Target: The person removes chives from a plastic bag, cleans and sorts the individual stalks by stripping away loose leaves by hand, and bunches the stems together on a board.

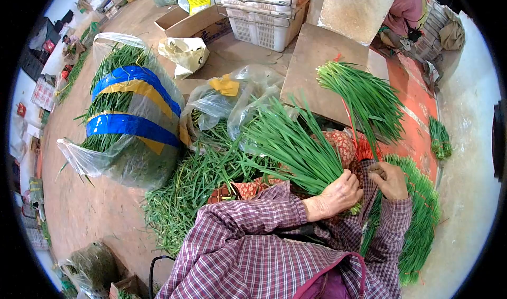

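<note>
My left hand is wrapped round the stem end of a bunch of chives, whose long green leaves fan out up and to the left. Just right of it, my right hand is closed, its thumb and fingers pinched together; what they hold is too small to make out. Beyond that hand hangs a cluster of red ties. Another bunch of chives lies on a board, its stems toward the far side.
Loose chives are heaped to my left, beside a large plastic bag bound with blue tape. Stacked bunches lie at my right by the wall. White crates and a cardboard box stand ahead. Another person sits at the far right.
</note>
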Demonstrator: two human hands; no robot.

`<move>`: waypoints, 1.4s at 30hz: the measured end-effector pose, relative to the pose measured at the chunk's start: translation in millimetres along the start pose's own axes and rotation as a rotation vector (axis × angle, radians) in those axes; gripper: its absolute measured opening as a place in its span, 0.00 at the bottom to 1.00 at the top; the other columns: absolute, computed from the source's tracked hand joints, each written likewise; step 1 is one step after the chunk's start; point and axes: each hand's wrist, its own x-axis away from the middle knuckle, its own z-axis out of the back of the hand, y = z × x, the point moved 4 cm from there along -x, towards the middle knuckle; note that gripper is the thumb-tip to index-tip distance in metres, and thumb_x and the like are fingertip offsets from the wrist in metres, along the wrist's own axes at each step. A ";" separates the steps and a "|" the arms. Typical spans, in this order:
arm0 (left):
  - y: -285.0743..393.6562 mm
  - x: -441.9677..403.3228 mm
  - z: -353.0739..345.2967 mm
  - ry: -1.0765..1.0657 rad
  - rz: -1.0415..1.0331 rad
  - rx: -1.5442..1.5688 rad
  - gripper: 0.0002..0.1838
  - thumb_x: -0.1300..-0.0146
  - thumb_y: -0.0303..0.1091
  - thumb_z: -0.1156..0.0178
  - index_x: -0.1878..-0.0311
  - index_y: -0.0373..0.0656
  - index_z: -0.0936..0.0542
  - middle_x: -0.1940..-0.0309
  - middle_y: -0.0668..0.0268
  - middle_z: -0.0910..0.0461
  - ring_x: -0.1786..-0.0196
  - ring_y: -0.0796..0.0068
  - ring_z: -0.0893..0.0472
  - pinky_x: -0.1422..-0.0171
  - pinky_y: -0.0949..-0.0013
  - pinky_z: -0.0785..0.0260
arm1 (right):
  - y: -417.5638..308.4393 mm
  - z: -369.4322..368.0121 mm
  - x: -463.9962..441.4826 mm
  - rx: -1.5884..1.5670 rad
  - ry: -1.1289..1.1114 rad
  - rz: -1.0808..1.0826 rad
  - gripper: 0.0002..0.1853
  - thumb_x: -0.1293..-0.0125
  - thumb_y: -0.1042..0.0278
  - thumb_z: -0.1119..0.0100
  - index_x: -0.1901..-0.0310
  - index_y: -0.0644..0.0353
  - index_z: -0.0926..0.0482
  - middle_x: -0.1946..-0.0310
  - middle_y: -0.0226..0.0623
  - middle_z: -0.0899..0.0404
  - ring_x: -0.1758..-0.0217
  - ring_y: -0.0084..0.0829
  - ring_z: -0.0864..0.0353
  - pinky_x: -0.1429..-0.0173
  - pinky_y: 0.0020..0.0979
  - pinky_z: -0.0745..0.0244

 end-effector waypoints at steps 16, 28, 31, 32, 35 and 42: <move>-69.5 -17.8 96.3 0.413 0.189 0.723 0.14 0.56 0.25 0.32 0.64 0.44 0.22 0.71 0.65 0.22 0.65 0.69 0.21 0.60 0.66 0.29 | -36.6 5.1 -35.1 -1.044 0.157 0.429 0.41 0.41 0.51 0.34 0.33 0.65 0.41 0.41 0.40 0.31 0.39 0.31 0.30 0.34 0.36 0.37; -136.7 -41.0 191.7 0.916 0.270 1.515 0.12 0.44 0.26 0.39 0.61 0.41 0.32 0.65 0.61 0.25 0.60 0.71 0.24 0.50 0.66 0.31 | -160.1 25.1 -68.9 -0.435 0.412 0.754 0.49 0.61 0.65 0.25 0.33 0.61 0.40 0.46 0.49 0.26 0.44 0.44 0.24 0.40 0.38 0.29; -134.0 -62.2 188.2 0.817 0.346 1.584 0.24 0.45 0.34 0.35 0.47 0.43 0.31 0.54 0.61 0.27 0.48 0.63 0.26 0.40 0.61 0.34 | -146.7 61.1 -66.6 -0.442 0.523 0.773 0.39 0.59 0.69 0.28 0.40 0.59 0.30 0.59 0.46 0.19 0.57 0.41 0.16 0.52 0.34 0.21; -132.4 -70.3 186.1 0.786 0.363 1.632 0.30 0.46 0.36 0.32 0.41 0.42 0.32 0.47 0.60 0.27 0.42 0.61 0.26 0.36 0.58 0.34 | -136.2 73.4 -69.4 -0.458 0.561 0.813 0.39 0.59 0.71 0.28 0.40 0.58 0.30 0.57 0.46 0.19 0.55 0.41 0.16 0.50 0.34 0.22; -172.8 -93.2 155.4 0.526 0.178 1.436 0.44 0.51 0.40 0.28 0.33 0.41 0.39 0.37 0.57 0.33 0.34 0.59 0.32 0.30 0.53 0.40 | -97.9 120.0 -71.9 -0.358 0.667 0.736 0.39 0.61 0.76 0.30 0.40 0.58 0.30 0.51 0.41 0.20 0.51 0.39 0.18 0.46 0.35 0.22; -224.5 -140.5 -1.8 -0.066 0.141 0.021 0.56 0.59 0.54 0.26 0.30 0.39 0.42 0.33 0.50 0.41 0.26 0.54 0.47 0.25 0.42 0.56 | -18.6 169.4 -103.1 0.178 0.807 0.496 0.40 0.61 0.78 0.29 0.40 0.50 0.29 0.49 0.38 0.21 0.48 0.39 0.20 0.44 0.34 0.22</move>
